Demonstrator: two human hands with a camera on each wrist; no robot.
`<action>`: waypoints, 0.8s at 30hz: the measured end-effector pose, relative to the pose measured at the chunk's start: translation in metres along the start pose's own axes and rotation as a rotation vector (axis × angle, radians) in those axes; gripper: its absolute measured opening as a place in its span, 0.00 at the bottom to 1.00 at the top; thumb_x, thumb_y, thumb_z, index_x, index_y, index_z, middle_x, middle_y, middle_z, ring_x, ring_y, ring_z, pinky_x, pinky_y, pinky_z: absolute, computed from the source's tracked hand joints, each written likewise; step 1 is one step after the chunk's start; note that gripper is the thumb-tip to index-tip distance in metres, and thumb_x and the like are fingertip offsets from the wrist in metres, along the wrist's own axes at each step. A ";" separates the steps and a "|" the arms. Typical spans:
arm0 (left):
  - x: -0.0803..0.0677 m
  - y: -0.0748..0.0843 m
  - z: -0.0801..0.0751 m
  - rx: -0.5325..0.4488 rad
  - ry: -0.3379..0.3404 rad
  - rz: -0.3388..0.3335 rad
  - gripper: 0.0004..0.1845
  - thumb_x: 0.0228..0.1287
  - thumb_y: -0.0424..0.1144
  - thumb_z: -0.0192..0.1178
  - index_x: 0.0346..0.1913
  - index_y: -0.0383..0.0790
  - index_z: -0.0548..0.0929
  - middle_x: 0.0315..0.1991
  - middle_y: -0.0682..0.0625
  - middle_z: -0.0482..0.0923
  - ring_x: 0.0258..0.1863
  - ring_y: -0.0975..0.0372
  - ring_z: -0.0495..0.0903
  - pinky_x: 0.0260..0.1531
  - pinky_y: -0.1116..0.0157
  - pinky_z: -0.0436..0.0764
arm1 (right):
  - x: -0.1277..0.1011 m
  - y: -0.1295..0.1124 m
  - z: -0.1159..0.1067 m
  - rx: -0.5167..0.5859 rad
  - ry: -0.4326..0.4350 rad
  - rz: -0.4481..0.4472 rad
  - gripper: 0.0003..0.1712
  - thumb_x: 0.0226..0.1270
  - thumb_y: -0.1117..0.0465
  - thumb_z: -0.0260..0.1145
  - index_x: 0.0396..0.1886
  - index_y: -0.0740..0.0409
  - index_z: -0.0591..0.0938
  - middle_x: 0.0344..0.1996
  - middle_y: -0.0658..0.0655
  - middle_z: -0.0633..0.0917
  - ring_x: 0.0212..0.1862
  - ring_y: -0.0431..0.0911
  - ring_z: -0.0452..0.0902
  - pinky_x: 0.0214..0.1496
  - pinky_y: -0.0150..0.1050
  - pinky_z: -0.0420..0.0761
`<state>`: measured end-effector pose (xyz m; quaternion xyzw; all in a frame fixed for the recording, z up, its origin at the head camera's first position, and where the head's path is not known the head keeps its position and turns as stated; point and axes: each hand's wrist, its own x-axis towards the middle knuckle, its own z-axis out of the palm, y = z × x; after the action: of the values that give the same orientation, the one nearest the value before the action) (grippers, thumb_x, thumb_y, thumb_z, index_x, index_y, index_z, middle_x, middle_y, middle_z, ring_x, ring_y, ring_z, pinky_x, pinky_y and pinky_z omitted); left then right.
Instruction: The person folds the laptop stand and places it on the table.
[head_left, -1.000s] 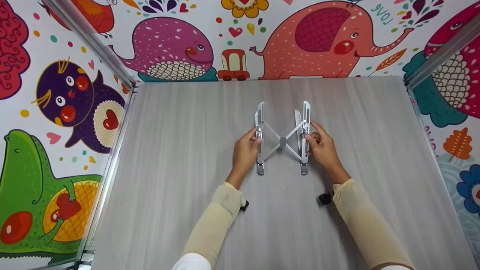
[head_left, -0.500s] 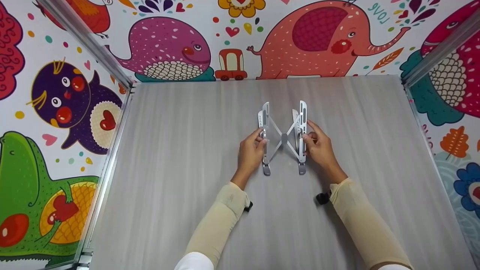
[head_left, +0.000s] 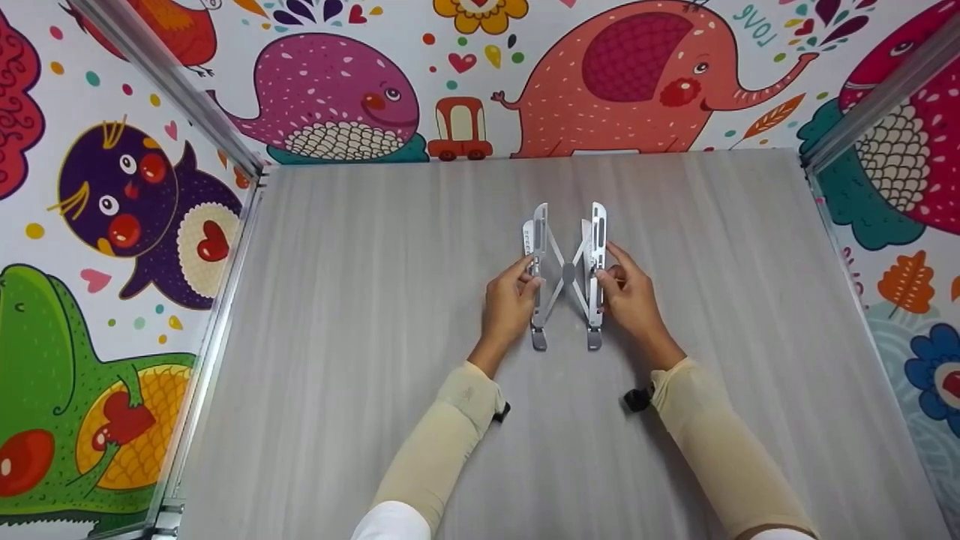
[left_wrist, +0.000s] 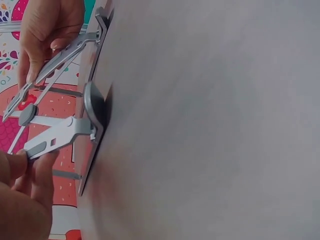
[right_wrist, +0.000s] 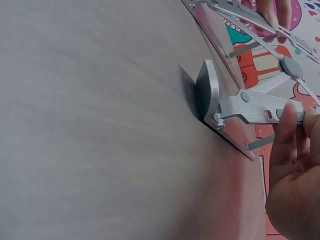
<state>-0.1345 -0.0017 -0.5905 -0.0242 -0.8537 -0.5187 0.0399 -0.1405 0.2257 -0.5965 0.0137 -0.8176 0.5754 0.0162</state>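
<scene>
A silver folding laptop stand (head_left: 568,273) stands on the table, its two long side rails joined by crossed bars at a round grey hub. My left hand (head_left: 510,304) pinches the left rail near its middle, thumb on the inner side. On the other side my right hand (head_left: 634,298) holds the right rail between thumb and fingers. Both wrist views show the raised arms of the laptop stand (left_wrist: 55,136) propped on struts above base bars that lie on the table. Grey hooked lips (right_wrist: 208,92) end the rails at the near side.
The wood-grain table (head_left: 360,315) reaches back to a wall (head_left: 480,67) printed with cartoon animals. Metal frame posts (head_left: 172,90) stand at its back corners. Black wrist devices (head_left: 637,400) sit below each hand.
Both hands have moved toward each other, pressing the rails closer together. The crossed bars have narrowed into a steeper X. The head view has shifted slightly.
</scene>
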 end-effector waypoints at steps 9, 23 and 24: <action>0.001 0.003 0.005 0.016 -0.009 0.020 0.23 0.71 0.38 0.64 0.67 0.47 0.80 0.37 0.54 0.83 0.24 0.69 0.76 0.25 0.70 0.76 | -0.010 -0.035 0.005 0.048 -0.025 -0.010 0.33 0.74 0.70 0.61 0.77 0.63 0.66 0.31 0.78 0.78 0.20 0.40 0.73 0.21 0.33 0.80; 0.001 0.009 0.015 0.047 -0.027 -0.016 0.24 0.72 0.40 0.64 0.69 0.50 0.79 0.37 0.56 0.85 0.25 0.70 0.77 0.25 0.70 0.76 | -0.011 -0.033 0.016 0.029 -0.036 -0.020 0.29 0.77 0.68 0.59 0.75 0.62 0.70 0.37 0.76 0.82 0.26 0.47 0.77 0.23 0.31 0.81; 0.001 0.010 0.016 0.050 -0.029 -0.020 0.24 0.72 0.41 0.64 0.68 0.50 0.79 0.38 0.56 0.85 0.25 0.70 0.78 0.25 0.70 0.76 | -0.011 -0.033 0.017 0.022 -0.036 -0.019 0.29 0.77 0.67 0.59 0.75 0.61 0.70 0.37 0.76 0.82 0.27 0.49 0.78 0.23 0.31 0.81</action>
<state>-0.1350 0.0171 -0.5894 -0.0221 -0.8670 -0.4973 0.0231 -0.1281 0.1982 -0.5714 0.0319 -0.8111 0.5840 0.0066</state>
